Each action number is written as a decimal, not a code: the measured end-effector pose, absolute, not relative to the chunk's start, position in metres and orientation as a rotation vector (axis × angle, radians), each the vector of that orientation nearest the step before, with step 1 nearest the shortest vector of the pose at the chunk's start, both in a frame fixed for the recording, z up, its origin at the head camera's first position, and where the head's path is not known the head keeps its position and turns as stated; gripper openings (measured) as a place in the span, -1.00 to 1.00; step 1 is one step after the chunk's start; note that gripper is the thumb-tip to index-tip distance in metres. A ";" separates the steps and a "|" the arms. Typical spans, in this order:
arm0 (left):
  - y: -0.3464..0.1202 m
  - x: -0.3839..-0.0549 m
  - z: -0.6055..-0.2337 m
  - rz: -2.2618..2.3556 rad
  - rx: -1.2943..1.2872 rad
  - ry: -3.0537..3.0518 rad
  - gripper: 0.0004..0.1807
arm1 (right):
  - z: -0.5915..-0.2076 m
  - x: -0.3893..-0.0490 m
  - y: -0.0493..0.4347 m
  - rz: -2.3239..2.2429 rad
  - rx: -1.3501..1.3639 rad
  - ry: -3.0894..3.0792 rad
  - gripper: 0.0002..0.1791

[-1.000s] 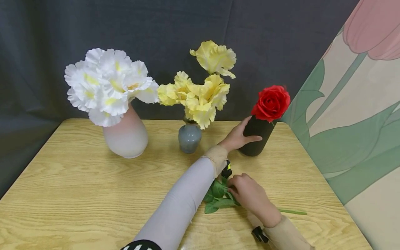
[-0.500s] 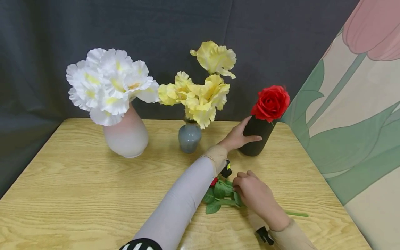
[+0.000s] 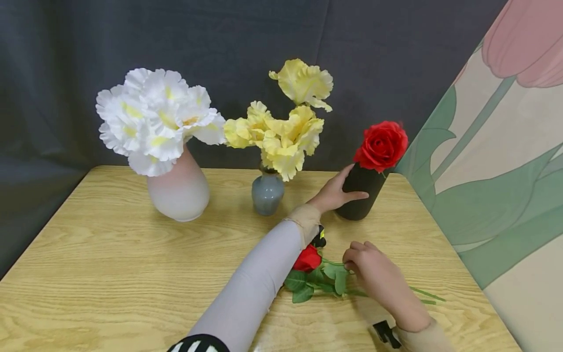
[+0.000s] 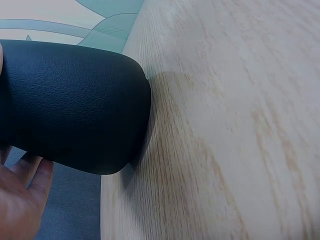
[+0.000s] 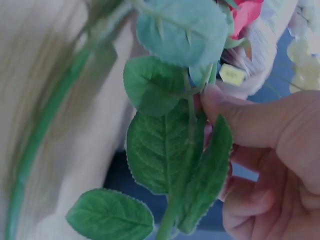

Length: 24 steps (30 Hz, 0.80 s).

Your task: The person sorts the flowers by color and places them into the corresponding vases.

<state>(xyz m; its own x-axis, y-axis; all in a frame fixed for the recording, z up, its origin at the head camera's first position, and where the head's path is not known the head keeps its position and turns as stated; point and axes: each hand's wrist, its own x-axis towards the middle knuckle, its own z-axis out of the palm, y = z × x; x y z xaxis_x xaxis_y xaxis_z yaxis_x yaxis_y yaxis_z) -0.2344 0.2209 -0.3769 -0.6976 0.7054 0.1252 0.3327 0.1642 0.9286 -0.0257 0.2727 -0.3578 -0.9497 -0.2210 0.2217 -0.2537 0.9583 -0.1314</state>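
Observation:
My left hand [image 3: 331,195] grips the black vase [image 3: 364,188], thumb across its near side. In the left wrist view, its fingers [image 4: 41,180] reach along the vase's matte side. A red rose bloom [image 3: 381,145] stands in that vase's mouth. Low over the near table, my right hand [image 3: 376,274] pinches the green stem of a red rose [image 3: 308,259], whose head shows beside my left forearm. The right wrist view has thumb and fingers on this stem among toothed leaves [image 5: 160,150]. Another green stem [image 5: 47,107] lies on the wood beside it.
Yellow flowers [image 3: 288,134] fill a small grey-blue vase [image 3: 267,194] at the back middle. A pink-and-white vase [image 3: 180,190] with white flowers [image 3: 158,117] stands further left. My left forearm [image 3: 255,283] crosses the table [image 3: 110,264]. A dark curtain hangs behind.
My right hand has moved right, drawing the rose along, so its red head has come out from behind my left forearm and two stem ends show. My left hand stays on the vase.

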 end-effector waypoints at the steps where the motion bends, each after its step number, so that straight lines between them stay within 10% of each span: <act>1: 0.221 -0.235 -0.378 1.544 0.993 2.113 0.04 | -0.357 -0.025 0.275 0.244 0.366 -2.899 -0.72; 24: 0.221 -0.236 -0.378 1.523 1.004 2.120 0.04 | -0.339 -0.010 0.308 0.302 0.434 -2.719 -0.71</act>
<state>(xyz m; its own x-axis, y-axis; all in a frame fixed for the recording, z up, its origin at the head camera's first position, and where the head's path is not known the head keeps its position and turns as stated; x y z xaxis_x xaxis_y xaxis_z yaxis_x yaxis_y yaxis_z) -0.2355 0.2207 -0.3777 -0.6910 0.7123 0.1232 0.3444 0.1745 0.9224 -0.0104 0.3079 -0.3385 -0.8842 -0.2577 0.3895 -0.3368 0.9296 -0.1496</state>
